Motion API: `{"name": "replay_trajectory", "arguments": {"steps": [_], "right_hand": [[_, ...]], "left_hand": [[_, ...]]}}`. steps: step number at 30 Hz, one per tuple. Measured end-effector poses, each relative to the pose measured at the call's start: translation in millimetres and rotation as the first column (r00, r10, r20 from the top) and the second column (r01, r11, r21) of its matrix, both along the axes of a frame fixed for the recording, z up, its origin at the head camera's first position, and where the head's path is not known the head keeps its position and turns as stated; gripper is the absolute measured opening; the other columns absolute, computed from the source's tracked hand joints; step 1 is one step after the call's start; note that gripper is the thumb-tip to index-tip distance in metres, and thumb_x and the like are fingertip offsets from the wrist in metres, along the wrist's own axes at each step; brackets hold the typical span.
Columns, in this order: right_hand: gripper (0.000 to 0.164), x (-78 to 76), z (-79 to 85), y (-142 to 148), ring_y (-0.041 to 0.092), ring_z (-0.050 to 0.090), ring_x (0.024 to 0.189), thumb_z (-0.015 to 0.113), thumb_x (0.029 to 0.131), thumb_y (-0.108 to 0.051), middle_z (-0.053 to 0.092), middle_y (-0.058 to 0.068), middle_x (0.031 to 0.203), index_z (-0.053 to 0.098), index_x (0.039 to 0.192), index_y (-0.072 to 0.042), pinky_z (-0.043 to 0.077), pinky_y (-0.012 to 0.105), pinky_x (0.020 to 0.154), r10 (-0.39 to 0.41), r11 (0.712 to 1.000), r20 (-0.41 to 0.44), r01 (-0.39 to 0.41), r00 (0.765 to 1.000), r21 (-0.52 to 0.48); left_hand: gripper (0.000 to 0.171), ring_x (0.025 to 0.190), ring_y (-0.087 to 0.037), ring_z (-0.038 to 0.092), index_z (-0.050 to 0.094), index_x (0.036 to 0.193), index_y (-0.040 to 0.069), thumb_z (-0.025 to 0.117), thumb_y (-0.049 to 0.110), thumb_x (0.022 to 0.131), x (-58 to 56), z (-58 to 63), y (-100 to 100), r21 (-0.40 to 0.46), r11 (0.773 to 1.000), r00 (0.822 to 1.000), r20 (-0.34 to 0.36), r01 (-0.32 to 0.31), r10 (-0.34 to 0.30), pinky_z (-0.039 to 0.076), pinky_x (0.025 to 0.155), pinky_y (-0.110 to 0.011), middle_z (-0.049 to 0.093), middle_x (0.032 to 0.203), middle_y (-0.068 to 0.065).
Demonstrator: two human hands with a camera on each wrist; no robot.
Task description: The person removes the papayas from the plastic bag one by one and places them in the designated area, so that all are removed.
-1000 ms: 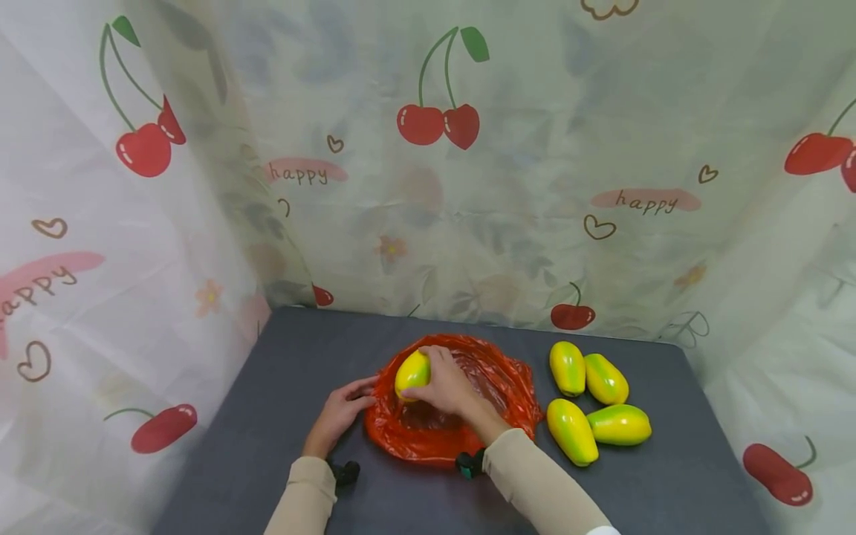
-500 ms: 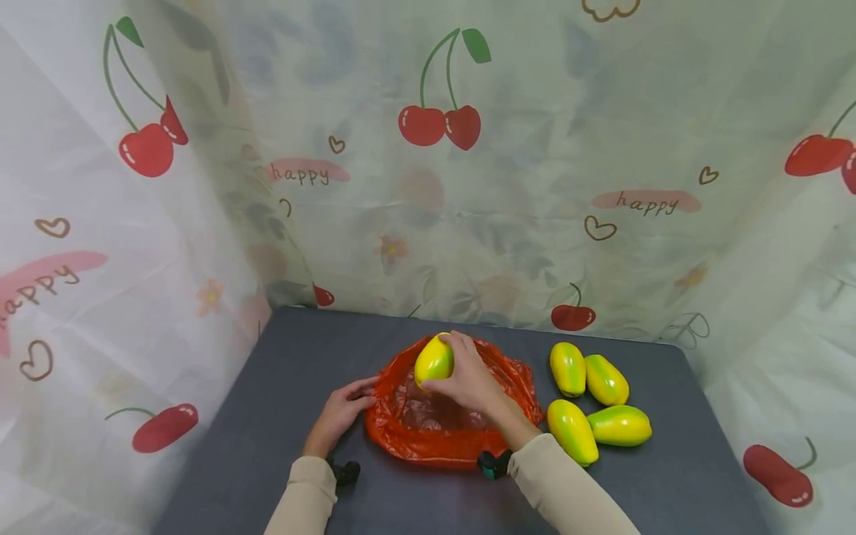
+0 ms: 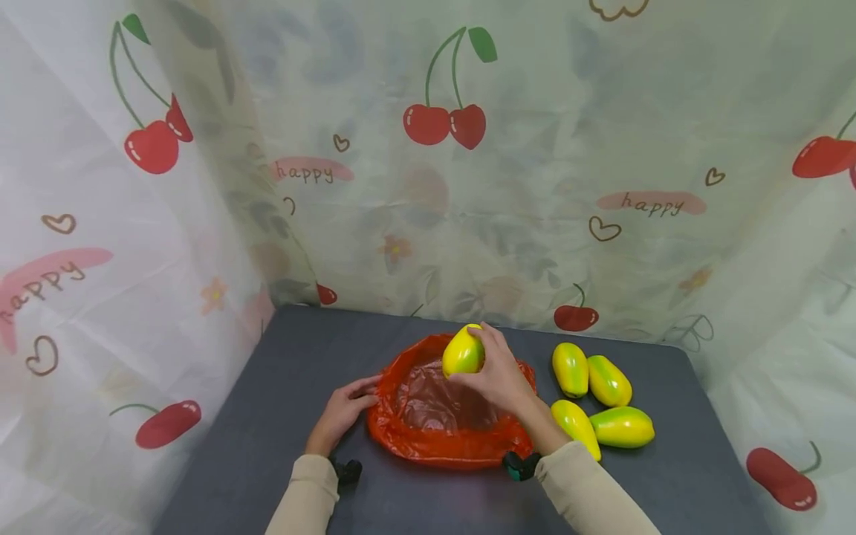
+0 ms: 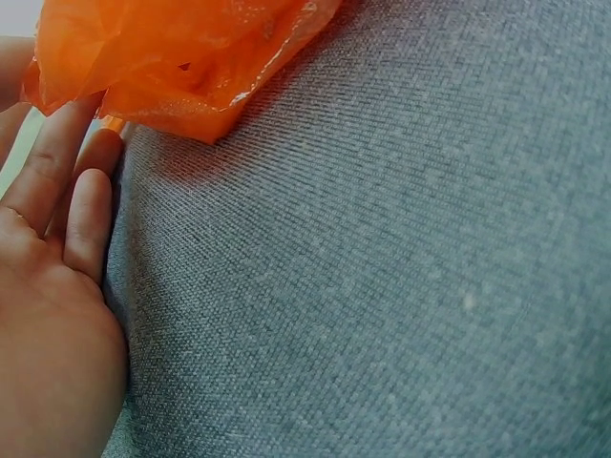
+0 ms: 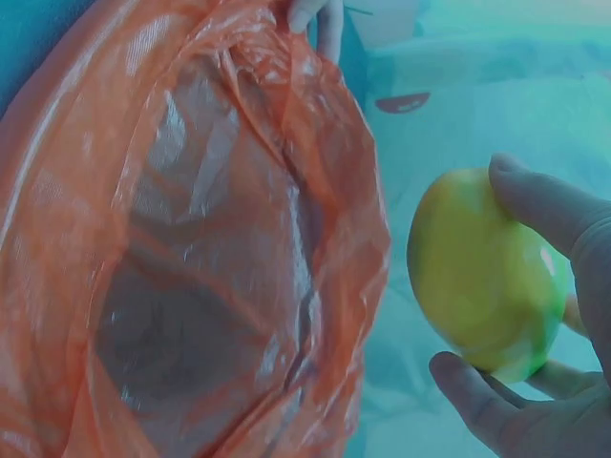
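Observation:
My right hand (image 3: 501,377) grips a yellow-green papaya (image 3: 460,352), thumb on one side and fingers on the other. It holds the fruit above the back part of a red plastic bag (image 3: 435,450), whose wide mouth faces up. In the right wrist view the papaya (image 5: 477,272) is apart from the bag (image 5: 334,229), and wrinkled film shows inside the mouth. At the bag's left edge rests my left hand (image 3: 339,416). Its fingers (image 4: 91,215) look fairly straight and touch the plastic in the left wrist view; the tips are partly hidden behind it.
Several more papayas lie right of the bag, among them an upright-lying papaya (image 3: 571,370) and a sideways papaya (image 3: 623,428). My right forearm partly covers the nearest one. A dark grey table (image 3: 287,349) carries everything; a cherry-print curtain (image 3: 374,215) encloses its back and sides.
My right hand has lifted the papaya from inside the bag's mouth and carried it up and to the right. My left hand has stayed at the bag's left edge.

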State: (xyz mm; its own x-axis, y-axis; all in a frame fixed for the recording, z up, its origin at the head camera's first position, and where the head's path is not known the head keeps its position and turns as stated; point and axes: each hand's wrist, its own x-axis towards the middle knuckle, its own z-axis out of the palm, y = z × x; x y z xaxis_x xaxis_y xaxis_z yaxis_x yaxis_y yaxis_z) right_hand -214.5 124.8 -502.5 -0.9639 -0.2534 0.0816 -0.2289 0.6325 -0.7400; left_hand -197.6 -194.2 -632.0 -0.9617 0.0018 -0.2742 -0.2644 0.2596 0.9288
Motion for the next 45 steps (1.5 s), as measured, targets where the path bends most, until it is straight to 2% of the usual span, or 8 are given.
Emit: {"name": "replay_trajectory", "arguments": {"steps": [8,15,21,27,34,38,45], "right_hand": [[0.089,2.1,-1.9,32.5,0.042,0.046,0.141,0.087,0.080,-0.037,0.024,0.017,0.166,0.042,0.153,-0.014,0.055,0.054,0.103,-0.074,0.997,-0.031,0.073,0.997,-0.017],[0.091,1.5,-3.4,64.1,0.044,0.040,0.144,0.085,0.081,-0.039,0.022,0.021,0.167,0.039,0.155,-0.012,0.053,0.056,0.106,-0.148,0.989,-0.029,0.149,0.989,0.019],[0.092,3.1,-4.9,96.9,0.046,0.038,0.145,0.084,0.083,-0.039,0.018,0.022,0.168,0.036,0.156,-0.009,0.051,0.059,0.106,-0.180,0.982,-0.016,0.181,0.984,0.047],[0.094,10.2,2.1,136.3,0.051,0.036,0.143,0.082,0.084,-0.041,0.017,0.027,0.166,0.034,0.157,-0.006,0.046,0.066,0.106,-0.256,0.961,-0.050,0.260,0.965,0.095],[0.097,20.3,3.5,178.2,0.055,0.037,0.137,0.080,0.086,-0.046,0.018,0.033,0.163,0.032,0.157,-0.001,0.044,0.069,0.101,-0.325,0.934,-0.062,0.331,0.944,0.136],[0.097,25.4,-1.0,200.4,0.058,0.032,0.138,0.079,0.087,-0.045,0.016,0.035,0.163,0.030,0.157,0.001,0.039,0.073,0.103,-0.368,0.916,-0.052,0.371,0.928,0.154],[0.092,30.2,-16.1,241.5,0.063,0.029,0.136,0.075,0.090,-0.035,0.009,0.037,0.164,0.026,0.157,0.005,0.037,0.076,0.099,-0.388,0.902,-0.050,0.390,0.920,0.187]], "left_hand": [[0.039,0.121,-0.020,0.064,0.068,0.134,0.030,0.071,0.028,0.095,-1.2,0.5,0.3,-0.004,1.000,1.000,-0.001,0.001,-0.001,0.045,0.115,-0.053,0.073,0.123,0.000],[0.039,0.123,-0.021,0.064,0.068,0.134,0.029,0.071,0.025,0.095,-2.4,1.7,2.3,-0.007,1.000,1.000,0.005,0.000,0.000,0.045,0.115,-0.052,0.072,0.126,-0.001],[0.039,0.124,-0.023,0.064,0.068,0.133,0.029,0.071,0.026,0.095,0.2,0.6,2.0,-0.012,1.000,1.000,0.012,-0.001,0.001,0.044,0.116,-0.054,0.072,0.125,-0.001],[0.039,0.126,-0.024,0.062,0.068,0.134,0.029,0.071,0.028,0.095,-0.6,2.1,2.4,0.006,1.000,1.000,0.017,0.015,-0.015,0.043,0.116,-0.053,0.071,0.130,-0.002],[0.040,0.130,-0.025,0.060,0.067,0.136,0.029,0.069,0.029,0.096,-1.2,3.4,1.0,0.010,1.000,0.999,0.026,0.020,-0.020,0.042,0.117,-0.054,0.069,0.133,-0.003],[0.039,0.131,-0.025,0.060,0.067,0.136,0.029,0.069,0.030,0.096,-1.0,2.9,0.7,0.005,1.000,0.999,0.028,0.017,-0.017,0.041,0.118,-0.055,0.069,0.133,-0.003],[0.040,0.132,-0.026,0.059,0.066,0.136,0.028,0.069,0.030,0.097,-2.2,1.5,0.2,0.010,1.000,0.999,0.029,0.018,-0.018,0.041,0.118,-0.055,0.069,0.133,-0.003]]}}
